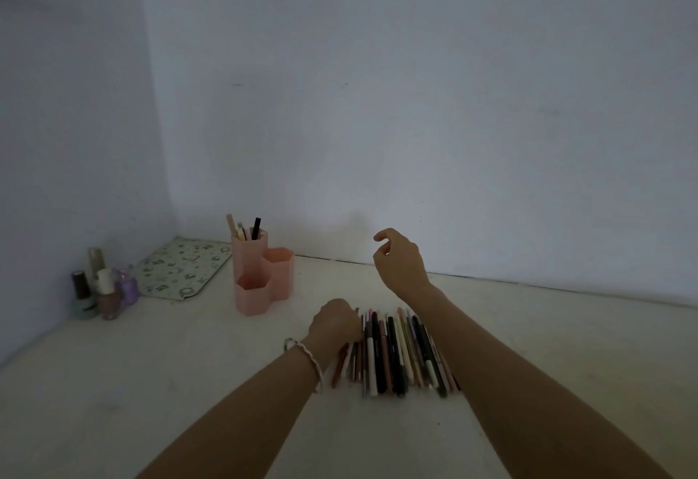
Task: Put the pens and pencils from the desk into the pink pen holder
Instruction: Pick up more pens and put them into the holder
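Head view: the pink pen holder (260, 274) stands at ten o'clock of the row of pens and pencils (400, 354) on the surface (151, 384). Few sit in its tallest cell; most remain. The left hand (334, 322) curls over the row's left end, grip unclear. The right hand (398, 257) hovers loosely curled, empty.

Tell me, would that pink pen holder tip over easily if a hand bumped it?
Perhaps: the pink pen holder looks like thin, light plastic, and pens stand only in its tallest tube. Its three joined tubes give a broad base, so it may slide rather than topple.
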`<action>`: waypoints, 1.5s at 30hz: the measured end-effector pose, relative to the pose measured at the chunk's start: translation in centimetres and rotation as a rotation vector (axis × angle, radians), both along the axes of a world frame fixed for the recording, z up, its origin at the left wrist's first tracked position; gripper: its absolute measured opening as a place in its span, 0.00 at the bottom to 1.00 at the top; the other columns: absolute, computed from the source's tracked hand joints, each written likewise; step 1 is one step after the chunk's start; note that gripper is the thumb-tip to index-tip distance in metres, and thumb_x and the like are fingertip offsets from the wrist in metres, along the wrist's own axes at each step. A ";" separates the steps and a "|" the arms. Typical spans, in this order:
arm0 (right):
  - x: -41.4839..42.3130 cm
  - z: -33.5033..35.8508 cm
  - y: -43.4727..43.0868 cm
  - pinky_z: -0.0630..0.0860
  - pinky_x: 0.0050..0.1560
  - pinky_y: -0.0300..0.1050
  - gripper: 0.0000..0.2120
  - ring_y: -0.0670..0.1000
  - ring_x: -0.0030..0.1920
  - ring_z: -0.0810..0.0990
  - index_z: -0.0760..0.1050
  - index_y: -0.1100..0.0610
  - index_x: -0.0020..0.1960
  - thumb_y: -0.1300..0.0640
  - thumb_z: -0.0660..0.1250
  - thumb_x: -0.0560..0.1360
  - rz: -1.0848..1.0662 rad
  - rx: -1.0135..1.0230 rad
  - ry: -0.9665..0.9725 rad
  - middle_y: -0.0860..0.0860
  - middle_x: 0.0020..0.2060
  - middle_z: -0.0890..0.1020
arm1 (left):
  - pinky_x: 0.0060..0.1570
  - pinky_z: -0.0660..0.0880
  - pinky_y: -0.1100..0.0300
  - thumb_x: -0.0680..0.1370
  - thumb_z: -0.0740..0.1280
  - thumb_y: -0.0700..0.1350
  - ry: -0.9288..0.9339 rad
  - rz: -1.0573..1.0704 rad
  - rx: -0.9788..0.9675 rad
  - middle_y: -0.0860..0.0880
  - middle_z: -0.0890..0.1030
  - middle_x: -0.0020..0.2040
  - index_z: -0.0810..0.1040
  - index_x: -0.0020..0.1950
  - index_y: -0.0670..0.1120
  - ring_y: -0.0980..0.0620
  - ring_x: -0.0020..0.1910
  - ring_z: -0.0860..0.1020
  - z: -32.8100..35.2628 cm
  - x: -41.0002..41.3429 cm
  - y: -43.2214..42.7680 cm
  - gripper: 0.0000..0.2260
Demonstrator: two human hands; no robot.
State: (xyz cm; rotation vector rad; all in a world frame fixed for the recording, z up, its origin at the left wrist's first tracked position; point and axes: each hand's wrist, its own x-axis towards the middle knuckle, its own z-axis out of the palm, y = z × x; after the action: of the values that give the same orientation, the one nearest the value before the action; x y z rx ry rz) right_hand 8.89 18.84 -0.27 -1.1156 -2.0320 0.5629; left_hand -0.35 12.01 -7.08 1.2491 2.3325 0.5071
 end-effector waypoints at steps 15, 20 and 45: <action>-1.0 -1.0 -1.7 0.74 0.35 0.43 0.14 0.45 0.29 0.73 0.74 0.56 0.60 0.64 0.58 0.77 0.031 -0.036 -0.020 0.47 0.35 0.77 | 0.42 0.72 0.61 0.77 0.67 0.45 0.004 0.042 0.040 0.45 0.78 0.49 0.75 0.55 0.41 0.48 0.47 0.77 0.1 -0.6 -1.2 0.10; -0.7 -0.6 -1.9 0.74 0.33 0.43 0.14 0.46 0.28 0.73 0.74 0.55 0.59 0.64 0.58 0.76 0.024 -0.058 -0.004 0.48 0.34 0.77 | 0.45 0.73 0.60 0.78 0.65 0.47 -0.045 0.024 0.038 0.43 0.79 0.57 0.75 0.58 0.38 0.47 0.53 0.79 0.1 -0.3 -1.5 0.14; -5.0 -5.7 -5.2 0.69 0.36 0.40 0.13 0.50 0.34 0.72 0.64 0.56 0.33 0.59 0.64 0.74 -0.021 -0.192 -0.552 0.49 0.29 0.69 | 0.39 0.82 0.52 0.78 0.64 0.37 -0.119 0.196 1.044 0.49 0.77 0.42 0.64 0.70 0.52 0.46 0.37 0.82 9.4 -9.2 -4.8 0.23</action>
State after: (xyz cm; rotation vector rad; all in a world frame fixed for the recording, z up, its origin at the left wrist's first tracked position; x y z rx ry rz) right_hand 3.89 13.68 -6.02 -1.5357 -2.4641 0.4816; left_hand -9.51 7.25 2.29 1.2915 2.0932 1.9654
